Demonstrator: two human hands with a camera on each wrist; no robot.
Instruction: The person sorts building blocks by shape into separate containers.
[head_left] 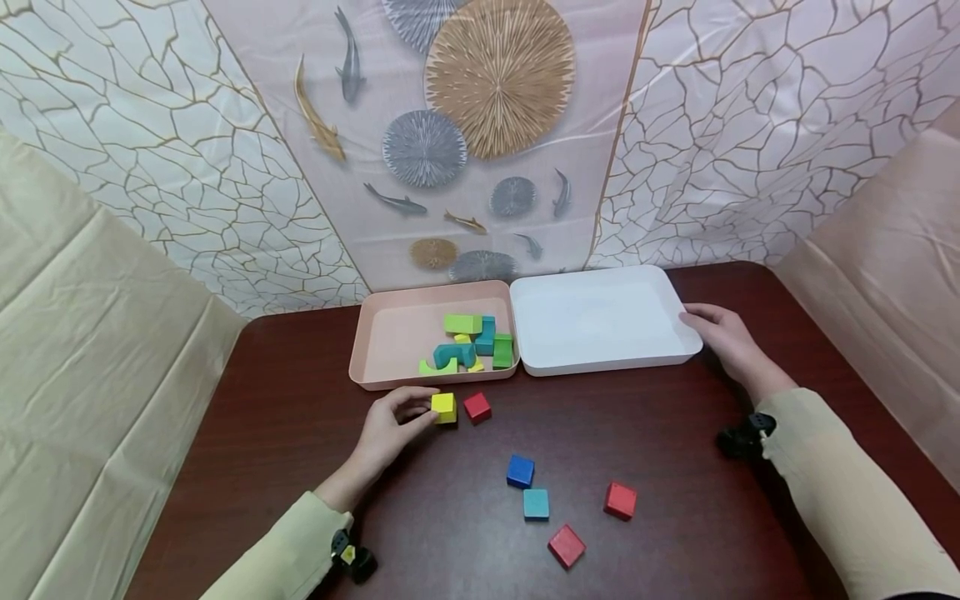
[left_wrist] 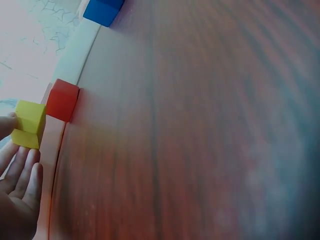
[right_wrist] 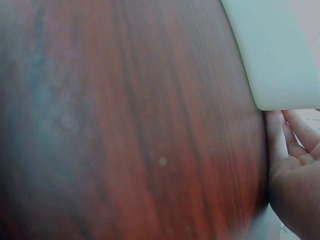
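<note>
1. A yellow cube (head_left: 443,407) is in front of the pink tray, pinched between the thumb and fingers of the left hand (head_left: 390,429); whether it touches the worktop (head_left: 300,375) is unclear.
2. Just to its right, a red cube (head_left: 477,407) sits on the worktop near the tray's front wall.
3. The pink tray (head_left: 401,329) holds mixed blocks towards its right side: a lime rectangular block (head_left: 462,323), teal pieces (head_left: 454,354), a green piece (head_left: 502,352), a lime arch (head_left: 437,367) and small yellow parts.
4. Right beside it stands the white tray (head_left: 600,321). The right hand (head_left: 731,346) touches its right-hand edge with thumb and fingers; whether they pinch the rim cannot be told.
5. Nearer the person, a blue cube (head_left: 521,471) and a teal cube (head_left: 536,504) lie close together, with one red cube (head_left: 566,546) below them and another (head_left: 620,501) to the right.
6. Behind the trays hangs a cloth (head_left: 480,200) printed with fish and round leaf shapes.
</note>
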